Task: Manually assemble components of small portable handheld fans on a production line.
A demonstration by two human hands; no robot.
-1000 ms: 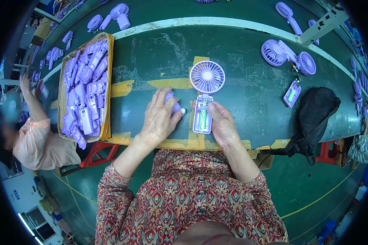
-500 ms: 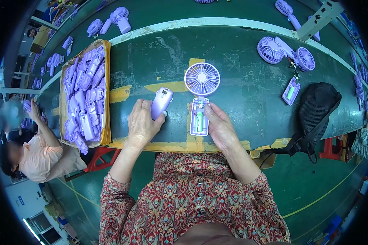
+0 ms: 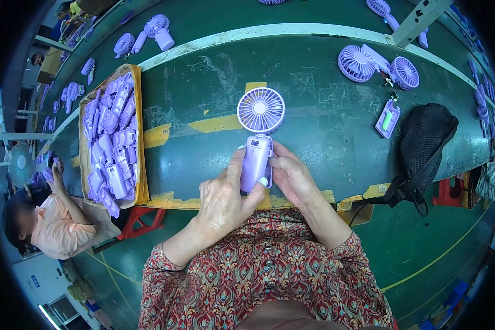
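Observation:
A purple handheld fan (image 3: pixel 260 110) is in front of me, its round grille pointing away from my body. My left hand (image 3: pixel 223 199) grips a purple handle cover (image 3: pixel 255 159) by its sides, thumb low and fingers along the left edge. The cover lies over the fan's handle, slightly askew, and hides the inside parts. My right hand (image 3: pixel 292 175) holds the handle from the right side, its fingers curled at the edge. Whether the cover is seated cannot be seen.
A carton (image 3: pixel 139 137) full of purple covers stands on the left. At the right lie assembled fans (image 3: pixel 357 63), an open handle half (image 3: pixel 388 120) with a green cell, and a black mesh bag (image 3: pixel 428 143). A co-worker (image 3: pixel 63 225) sits at far left.
My left hand has brought the cover rightward onto the fan's handle, concealing the green cell and small board. My right hand keeps its hold on the handle.

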